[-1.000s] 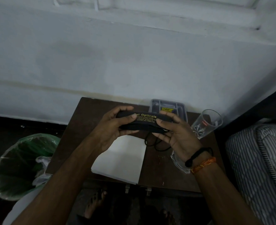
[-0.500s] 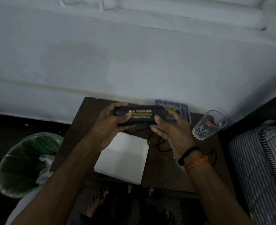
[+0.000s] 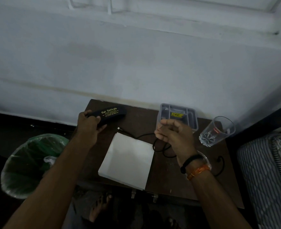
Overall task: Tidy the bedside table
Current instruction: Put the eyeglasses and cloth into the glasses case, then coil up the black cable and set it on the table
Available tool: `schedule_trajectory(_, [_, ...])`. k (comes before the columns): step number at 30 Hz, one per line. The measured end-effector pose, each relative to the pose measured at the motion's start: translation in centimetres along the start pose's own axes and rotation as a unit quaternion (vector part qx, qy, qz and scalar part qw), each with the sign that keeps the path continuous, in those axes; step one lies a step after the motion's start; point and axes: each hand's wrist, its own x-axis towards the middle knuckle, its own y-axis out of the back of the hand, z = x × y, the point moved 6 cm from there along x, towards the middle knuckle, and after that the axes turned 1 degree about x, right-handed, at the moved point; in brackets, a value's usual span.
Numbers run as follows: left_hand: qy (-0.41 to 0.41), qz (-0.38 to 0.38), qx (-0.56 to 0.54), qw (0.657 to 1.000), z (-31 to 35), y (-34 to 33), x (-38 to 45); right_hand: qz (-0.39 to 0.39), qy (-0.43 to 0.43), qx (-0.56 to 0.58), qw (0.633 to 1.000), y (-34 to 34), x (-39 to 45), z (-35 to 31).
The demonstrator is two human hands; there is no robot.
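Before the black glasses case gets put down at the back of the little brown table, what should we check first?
1. Left hand holds the black glasses case with yellow lettering firmly: ok, fingers wrap its near end.
2. Back left corner of the dark brown wooden table is free for it: ok.
3. Thin black cable is out of the way: ok, it lies further right, beside the white square paper stack.
4. Right hand is free: ok, loosely curled, holding nothing.
5. Clear drinking glass is safe from knocks: ok, far right.
6. Case is fully closed: cannot tell.
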Motion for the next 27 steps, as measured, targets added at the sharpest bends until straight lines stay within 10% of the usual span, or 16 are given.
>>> schedule_trajectory(15, [0.032,0.086,0.058,0.994,-0.6,0.4,0.6,-0.009,0.073,-0.177,0.981,-0.3,-0.3,0.1])
schedule_trajectory(20, [0.053,0.126,0.193,0.972,-0.6,1.5,0.7,-0.062,0.185,-0.397,0.897,-1.7,-0.4,0.2])
schedule_trajectory(24, [-0.109,0.144,0.316,0.932,1.8,0.6,-0.2,-0.103,0.208,-0.490,0.840,-2.9,-0.4,1.1])
schedule_trajectory(27, [-0.310,0.008,0.351,0.884,3.0,-3.3,-2.9,-0.107,0.196,-0.524,0.822,-3.0,-0.1,1.4])
